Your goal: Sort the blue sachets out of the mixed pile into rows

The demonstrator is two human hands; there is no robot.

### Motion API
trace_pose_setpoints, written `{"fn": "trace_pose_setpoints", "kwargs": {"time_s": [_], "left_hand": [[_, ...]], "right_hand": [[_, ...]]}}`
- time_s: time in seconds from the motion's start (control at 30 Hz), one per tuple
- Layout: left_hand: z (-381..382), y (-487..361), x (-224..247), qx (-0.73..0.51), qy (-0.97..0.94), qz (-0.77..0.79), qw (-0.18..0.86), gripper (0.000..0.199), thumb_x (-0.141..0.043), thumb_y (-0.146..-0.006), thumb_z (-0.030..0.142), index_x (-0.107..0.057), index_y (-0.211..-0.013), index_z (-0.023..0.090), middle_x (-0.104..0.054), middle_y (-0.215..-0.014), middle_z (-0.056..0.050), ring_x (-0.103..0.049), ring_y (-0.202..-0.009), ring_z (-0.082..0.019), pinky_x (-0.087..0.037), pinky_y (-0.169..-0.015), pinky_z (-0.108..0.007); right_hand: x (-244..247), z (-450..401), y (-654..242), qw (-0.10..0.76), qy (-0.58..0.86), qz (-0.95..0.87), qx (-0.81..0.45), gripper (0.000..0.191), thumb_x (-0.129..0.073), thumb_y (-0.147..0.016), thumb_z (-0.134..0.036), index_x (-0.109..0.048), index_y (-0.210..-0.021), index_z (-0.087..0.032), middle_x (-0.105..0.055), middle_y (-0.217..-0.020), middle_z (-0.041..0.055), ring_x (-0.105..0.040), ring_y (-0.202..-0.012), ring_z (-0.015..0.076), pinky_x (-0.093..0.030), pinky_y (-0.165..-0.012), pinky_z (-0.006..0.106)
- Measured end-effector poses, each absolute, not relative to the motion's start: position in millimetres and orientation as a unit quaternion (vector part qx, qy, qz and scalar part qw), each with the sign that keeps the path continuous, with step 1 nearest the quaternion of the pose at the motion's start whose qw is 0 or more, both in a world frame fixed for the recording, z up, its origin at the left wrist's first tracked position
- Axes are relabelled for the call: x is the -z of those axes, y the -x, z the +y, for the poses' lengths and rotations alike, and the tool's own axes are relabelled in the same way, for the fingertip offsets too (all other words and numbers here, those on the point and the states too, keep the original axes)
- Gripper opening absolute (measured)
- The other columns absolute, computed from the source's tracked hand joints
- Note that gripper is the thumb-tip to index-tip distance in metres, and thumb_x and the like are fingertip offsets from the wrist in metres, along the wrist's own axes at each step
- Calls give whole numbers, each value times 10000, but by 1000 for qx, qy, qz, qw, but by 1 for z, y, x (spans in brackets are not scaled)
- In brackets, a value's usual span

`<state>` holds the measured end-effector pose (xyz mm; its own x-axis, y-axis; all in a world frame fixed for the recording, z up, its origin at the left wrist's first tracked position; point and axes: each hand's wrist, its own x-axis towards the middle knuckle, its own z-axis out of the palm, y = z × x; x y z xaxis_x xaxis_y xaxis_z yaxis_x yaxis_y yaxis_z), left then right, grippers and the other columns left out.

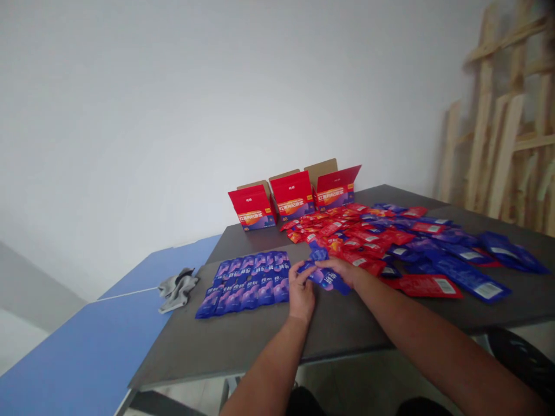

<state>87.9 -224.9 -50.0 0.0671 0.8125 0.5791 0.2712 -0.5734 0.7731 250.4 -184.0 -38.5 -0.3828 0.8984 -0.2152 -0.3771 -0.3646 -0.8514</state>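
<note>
My left hand (302,292) and my right hand (340,267) are together above the grey table, fingers closed on a blue-purple pouch (326,280) between them. A second blue pouch (318,252) shows just beyond my fingers; whether I hold it too, I cannot tell. Left of my hands, several blue-purple pouches (249,283) lie side by side in two rows, printed faces up. To the right spreads a loose heap of mixed red pouches (364,240) and blue pouches (468,274), several with white barcode labels showing.
Three open red cartons (291,195) stand at the table's back edge, flaps raised, against the wall. A crumpled grey cloth (178,289) lies at the left edge of the grey table (217,346), near a blue surface (108,335). Wooden slats (494,127) lean at the right.
</note>
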Motion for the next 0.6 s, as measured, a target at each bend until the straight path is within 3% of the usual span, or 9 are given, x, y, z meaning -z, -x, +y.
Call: {"fn": "trace_pose_setpoints", "kwargs": {"time_s": [0.2, 0.33, 0.43, 0.6], "left_hand": [[-232, -91, 47, -526, -704, 411, 241, 453, -397, -759, -11, -701, -971, 250, -402, -1292, -53, -425, -1170, -179, -333, -1028, -387], [-237, -94, 38, -531, -671, 449, 259, 266, -459, -788, 66, -645, -927, 196, -387, -1267, -89, -442, -1141, -189, -400, -947, -354], [-237, -99, 27, -497, -657, 489, 285, 112, -548, -807, 224, -583, -900, 173, -420, -1204, -112, -462, -1087, -192, -421, -892, -315], [-230, -107, 3, -407, -665, 556, 288, 408, -666, -684, 535, -524, -798, 170, -498, -1004, -98, -496, -929, -188, -398, -876, -298]], "right_hand": [[39, -186, -253, 433, 344, -343, -760, 163, -657, -719, -196, -629, -869, -138, -685, -677, 44, -638, -561, 156, -518, -557, 266], [33, -185, -249, 468, 347, -303, -754, 120, -628, -735, -219, -631, -820, -134, -690, -675, 60, -645, -574, 177, -528, -575, 298], [31, -186, -244, 504, 342, -309, -730, 116, -639, -721, -225, -631, -815, -158, -697, -685, 53, -646, -570, 189, -528, -559, 312], [31, -187, -239, 543, 331, -345, -690, 135, -692, -670, -218, -633, -783, -173, -705, -717, 43, -665, -633, 193, -524, -569, 281]]}}
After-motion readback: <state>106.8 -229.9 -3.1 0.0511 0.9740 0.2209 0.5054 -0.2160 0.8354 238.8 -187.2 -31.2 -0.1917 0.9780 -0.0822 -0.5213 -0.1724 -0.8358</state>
